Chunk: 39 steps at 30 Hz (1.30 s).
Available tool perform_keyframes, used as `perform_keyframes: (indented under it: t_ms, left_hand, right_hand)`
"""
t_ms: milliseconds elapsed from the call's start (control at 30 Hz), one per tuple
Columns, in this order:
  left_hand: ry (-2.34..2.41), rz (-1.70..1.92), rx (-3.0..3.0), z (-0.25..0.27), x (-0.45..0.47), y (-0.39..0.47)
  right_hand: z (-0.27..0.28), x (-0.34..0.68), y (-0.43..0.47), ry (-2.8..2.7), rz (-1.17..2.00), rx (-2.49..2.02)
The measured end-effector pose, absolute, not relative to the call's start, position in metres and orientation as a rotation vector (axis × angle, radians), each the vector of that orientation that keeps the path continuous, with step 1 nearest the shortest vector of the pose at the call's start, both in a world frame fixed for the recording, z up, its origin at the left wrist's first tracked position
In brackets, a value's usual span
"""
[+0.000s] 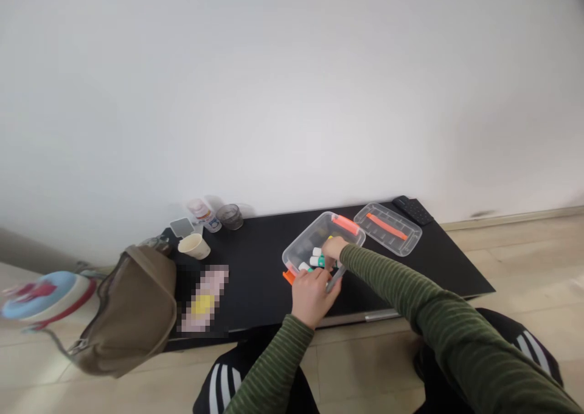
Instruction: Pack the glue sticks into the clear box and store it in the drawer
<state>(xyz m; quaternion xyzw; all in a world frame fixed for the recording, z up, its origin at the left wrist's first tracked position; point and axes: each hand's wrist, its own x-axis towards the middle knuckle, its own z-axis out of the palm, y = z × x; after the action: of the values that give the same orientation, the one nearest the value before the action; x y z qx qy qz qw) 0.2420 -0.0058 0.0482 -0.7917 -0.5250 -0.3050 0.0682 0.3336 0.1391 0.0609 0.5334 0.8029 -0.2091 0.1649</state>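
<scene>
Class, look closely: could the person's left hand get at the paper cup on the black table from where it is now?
Probably yes: the left hand rests at the clear box, and bare table lies between it and the paper cup.

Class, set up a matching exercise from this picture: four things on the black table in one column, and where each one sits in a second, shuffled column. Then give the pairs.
Things
1. clear box
2. lid
3. paper cup
4. remote control

Places
A. far right corner of the table
B. under both hands
C. left part, beside the brown bag
D. flat, just right of the box

Pairs: 1-B, 2-D, 3-C, 4-A
</scene>
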Motion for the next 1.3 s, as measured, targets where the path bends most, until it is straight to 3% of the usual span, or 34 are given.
perform_keyframes:
  t_ms: [100,233,367,533,667,800,933,1067,1200,1300]
  left_hand:
    - [-1.683,-0.852,-2.381,0.055,0.237,-0.001]
    - [-1.828,-0.760,-2.372,0.062,0.222,0.012]
    - [-1.879,-0.734,-2.405,0.071,0.200,0.022]
    - [-1.785,-1.140,-2.333,0.074,0.205,0.014]
    - [-1.738,-1.376,-2.648,0.059,0.246,-0.002]
    - [-1.961,-1.136,-2.716,0.046,0.282,-0.005]
    - [-2.094,-0.878,-2.607,0.044,0.297,0.006]
    - [-2.144,-1.018,-2.565,0.046,0.303,0.014]
    - [-2.295,-1.295,-2.492,0.046,0.303,0.022]
    - [-2.222,-0.912,-2.606,0.037,0.306,0.031]
  right_hand:
    - [0.079,0.338,0.139,2.310,-0.511,1.444]
    - [0.116,0.360,0.120,2.814,-0.432,1.682]
    - [0.136,0.399,0.086,3.110,-0.679,1.923]
    - [0.107,0.446,0.055,2.999,-0.863,1.899]
    - [0.068,0.461,0.042,2.999,-0.660,1.751]
    - [0.040,0.460,0.035,3.122,-0.282,1.505]
    - [0.029,0.461,0.037,3.145,-0.034,1.538]
    - [0.029,0.474,0.047,3.108,0.107,1.585]
    - [0.028,0.496,0.060,2.837,-0.090,1.904]
    - [0.023,0.507,0.068,2.416,-0.417,2.270]
